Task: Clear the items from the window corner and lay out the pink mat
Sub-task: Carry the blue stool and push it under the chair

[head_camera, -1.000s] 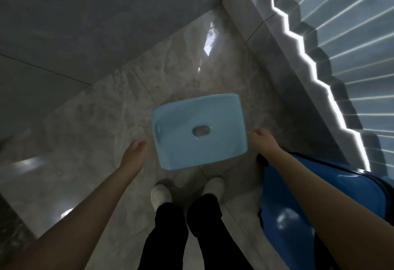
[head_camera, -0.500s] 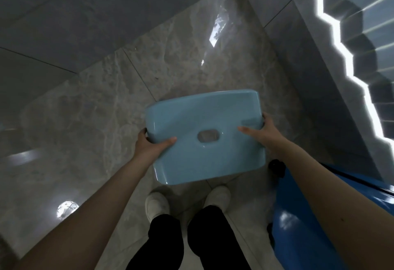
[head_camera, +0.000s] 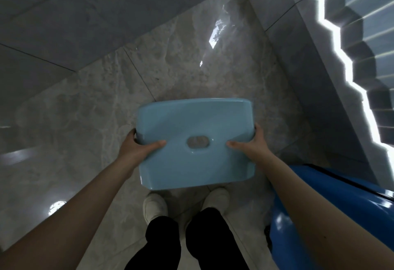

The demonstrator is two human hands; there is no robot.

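Two hands grip a light blue plastic stool (head_camera: 196,141) by its short ends, in the middle of the frame, its smooth seat facing the camera with an oval handle slot (head_camera: 198,142) at its centre. On the left side of the frame, the left hand (head_camera: 136,148) has its thumb laid across the seat and its fingers curled out of sight under the edge; the right hand (head_camera: 253,144) mirrors it on the right side. Below the stool, toward the bottom centre, two pale shoes (head_camera: 154,206) and black trouser legs (head_camera: 164,242) stand on a glossy grey marble-patterned floor (head_camera: 89,107). A shiny deep blue object (head_camera: 332,188) fills the lower right corner behind the right forearm. Grey wall tiles (head_camera: 64,14) span the upper left, and pleated blinds (head_camera: 366,35) edged with bright light run down the upper right.
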